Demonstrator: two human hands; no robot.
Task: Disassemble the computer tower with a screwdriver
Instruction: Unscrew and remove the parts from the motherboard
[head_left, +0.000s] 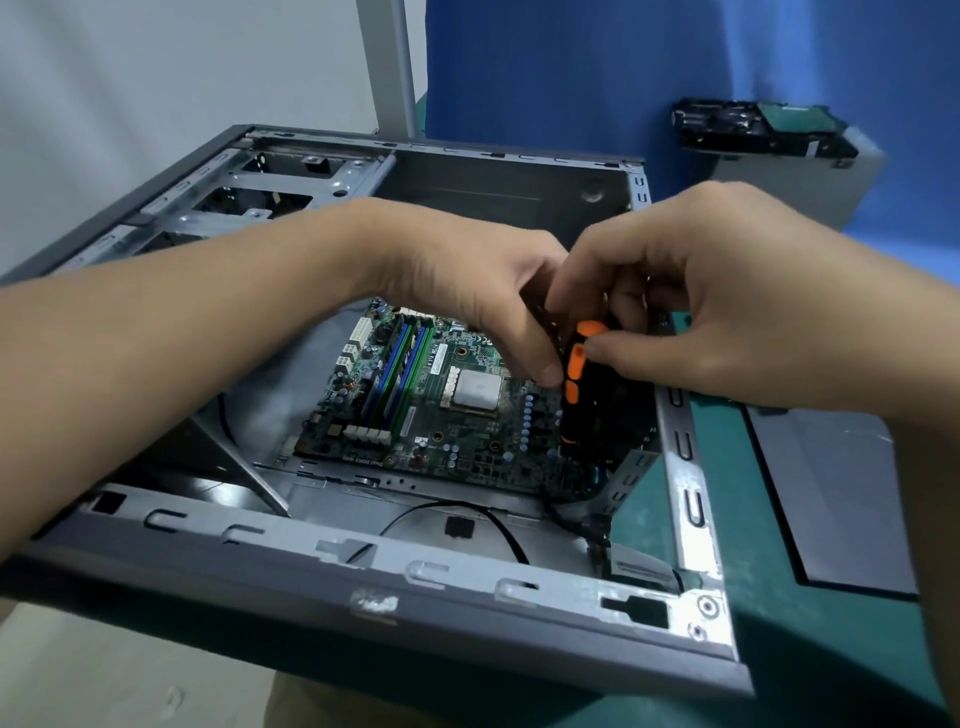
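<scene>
The grey computer tower (395, 587) lies on its side, open, on a green table. Inside it sits a green motherboard (457, 431) with a bare square processor and blue and green memory slots. A black and orange screwdriver (576, 384) stands nearly upright over the board's right part; its tip is hidden. My right hand (727, 306) grips the top of the handle with curled fingers and thumb. My left hand (478, 291) reaches in from the left, and its curled fingers pinch the handle's side.
A removed grey side panel (841, 499) lies on the green table (737, 488) to the right of the case. A hard drive in a black bracket (763, 127) rests on a grey box at the back right. Thin black cables run along the case floor near the front.
</scene>
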